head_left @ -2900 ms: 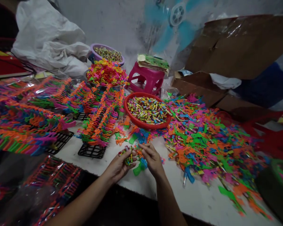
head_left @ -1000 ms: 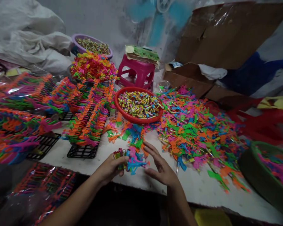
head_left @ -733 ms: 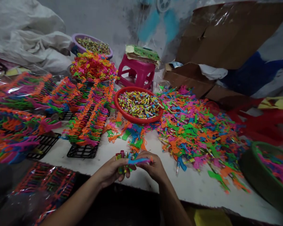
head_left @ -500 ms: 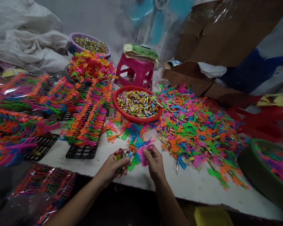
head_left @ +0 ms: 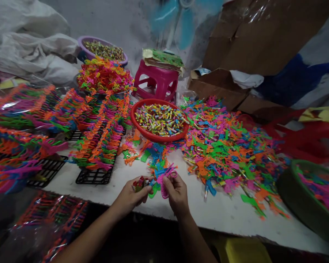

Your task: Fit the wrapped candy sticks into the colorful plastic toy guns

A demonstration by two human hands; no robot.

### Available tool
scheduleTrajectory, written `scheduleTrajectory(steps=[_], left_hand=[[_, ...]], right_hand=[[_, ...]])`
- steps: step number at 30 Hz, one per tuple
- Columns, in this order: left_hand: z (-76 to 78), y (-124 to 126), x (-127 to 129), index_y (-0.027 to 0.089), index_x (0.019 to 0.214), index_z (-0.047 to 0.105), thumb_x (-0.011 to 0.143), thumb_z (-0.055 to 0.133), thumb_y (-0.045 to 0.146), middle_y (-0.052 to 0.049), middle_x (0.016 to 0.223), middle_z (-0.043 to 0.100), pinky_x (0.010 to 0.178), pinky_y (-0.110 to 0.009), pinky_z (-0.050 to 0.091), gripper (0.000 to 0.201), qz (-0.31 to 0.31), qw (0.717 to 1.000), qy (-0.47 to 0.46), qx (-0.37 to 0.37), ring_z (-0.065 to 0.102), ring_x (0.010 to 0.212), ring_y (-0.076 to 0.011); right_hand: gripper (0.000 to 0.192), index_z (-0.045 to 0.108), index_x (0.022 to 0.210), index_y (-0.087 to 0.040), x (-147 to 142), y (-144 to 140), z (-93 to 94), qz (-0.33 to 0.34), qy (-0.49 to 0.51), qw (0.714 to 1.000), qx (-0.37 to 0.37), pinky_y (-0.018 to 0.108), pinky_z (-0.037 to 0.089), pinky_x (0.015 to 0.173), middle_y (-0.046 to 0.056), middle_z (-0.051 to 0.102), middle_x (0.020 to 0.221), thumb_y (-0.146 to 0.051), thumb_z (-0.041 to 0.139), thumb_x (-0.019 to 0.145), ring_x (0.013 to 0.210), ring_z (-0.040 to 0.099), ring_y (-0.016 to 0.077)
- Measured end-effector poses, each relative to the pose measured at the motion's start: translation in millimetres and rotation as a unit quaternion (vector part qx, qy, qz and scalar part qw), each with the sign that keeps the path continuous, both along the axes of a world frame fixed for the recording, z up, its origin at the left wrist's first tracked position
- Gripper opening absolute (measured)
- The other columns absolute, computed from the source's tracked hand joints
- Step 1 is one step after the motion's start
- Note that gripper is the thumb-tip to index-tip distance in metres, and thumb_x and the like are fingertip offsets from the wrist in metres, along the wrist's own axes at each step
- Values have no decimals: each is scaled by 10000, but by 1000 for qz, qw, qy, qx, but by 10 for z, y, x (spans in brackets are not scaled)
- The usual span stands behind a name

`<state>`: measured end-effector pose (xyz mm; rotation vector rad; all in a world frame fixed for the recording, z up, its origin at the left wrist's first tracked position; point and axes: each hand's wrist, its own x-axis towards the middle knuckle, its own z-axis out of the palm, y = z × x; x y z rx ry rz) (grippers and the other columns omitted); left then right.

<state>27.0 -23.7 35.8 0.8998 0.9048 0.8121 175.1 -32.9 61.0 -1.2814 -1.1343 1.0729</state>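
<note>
My left hand [head_left: 130, 195] grips a bunch of small tubes [head_left: 139, 182]; my right hand [head_left: 177, 193] pinches a pink toy [head_left: 166, 178] just beside them; ahead on the table [head_left: 224, 215] sits a red bowl [head_left: 142, 128] of tubes, with a heap of toys [head_left: 224, 146] to its right; filled black racks [head_left: 94, 176] stand left.

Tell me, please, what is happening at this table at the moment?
A person sits at a white table strewn with a pile of bright plastic toy pieces. The left hand grips a bunch of small coloured tubes; the right hand pinches a pink plastic piece beside it. A red bowl full of such tubes stands just beyond, and rows of plastic pieces sit on black racks to the left.
</note>
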Motion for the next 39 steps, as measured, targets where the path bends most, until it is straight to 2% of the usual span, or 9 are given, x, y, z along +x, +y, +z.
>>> scheduleTrajectory(steps=[11, 15, 17, 19, 21, 25, 27, 32, 39], left_hand=[[181, -50, 54, 136, 979, 621, 737, 577, 355, 4, 622, 544, 454, -186, 384, 329, -73, 991, 57, 91, 457, 464, -71], [55, -17, 112, 139, 1069, 555, 713, 592, 386, 26, 536, 536, 361, -162, 343, 435, -51, 994, 82, 56, 457, 406, -75], [-63, 9, 116, 156, 1088, 507, 686, 610, 408, 37, 545, 537, 304, -147, 303, 485, -7, 998, 61, 16, 480, 389, -83], [-179, 30, 103, 179, 1045, 483, 654, 639, 409, 29, 625, 568, 278, -136, 278, 479, 29, 999, 39, -5, 515, 401, -87], [-260, 41, 87, 180, 957, 485, 637, 650, 413, 7, 701, 598, 270, -133, 274, 429, 38, 999, 29, -23, 545, 423, -96], [-290, 39, 84, 149, 854, 522, 656, 638, 413, 14, 595, 572, 310, -144, 322, 349, 44, 999, 19, -24, 538, 449, -102], [-257, 34, 81, 143, 912, 545, 673, 632, 403, 38, 524, 531, 319, -146, 313, 363, 51, 998, 16, -16, 479, 396, -77], [-157, 30, 33, 169, 1100, 520, 702, 618, 380, 59, 500, 492, 299, -141, 253, 461, 46, 999, -9, -19, 385, 345, -49], [-137, 31, 97, 117, 1071, 539, 693, 623, 376, 47, 494, 515, 308, -143, 270, 466, 55, 998, -5, -27, 368, 335, -40]], right_hand=[[288, 407, 620, -198, -114, -102, -65, -51, 4, 998, -28, 186, 313, 391, -67, 401, 470, -421, 513, 771, 401, 363, 71], [308, 490, 632, -179, 376, 180, -45, -77, -84, 993, -35, 207, 338, 422, -50, 447, 466, -468, 536, 727, 417, 403, 88], [352, 553, 736, -157, 819, 396, 20, -233, -153, 960, -2, 240, 389, 509, -6, 528, 565, -506, 508, 717, 521, 483, 127], [469, 579, 916, -104, 1202, 571, 69, -380, -266, 886, -2, 300, 413, 644, 92, 606, 784, -510, 513, 691, 743, 542, 205], [529, 585, 978, -61, 1362, 657, 38, -422, -364, 830, -5, 337, 395, 725, 163, 599, 921, -495, 500, 689, 873, 525, 255], [398, 659, 740, -147, 955, 596, -317, -139, -386, 910, -56, 286, 399, 620, 87, 629, 707, -485, 448, 726, 664, 555, 196], [334, 638, 643, -174, 650, 536, -527, -52, -376, 923, -64, 268, 386, 595, 54, 604, 641, -483, 518, 681, 631, 538, 178], [311, 506, 570, -178, 444, 470, -689, -101, -256, 957, -91, 249, 357, 532, -4, 509, 572, -471, 607, 589, 549, 457, 138], [325, 409, 614, -192, 287, 137, -299, -22, -79, 994, -75, 201, 271, 437, -70, 352, 482, -477, 479, 755, 447, 326, 81]])
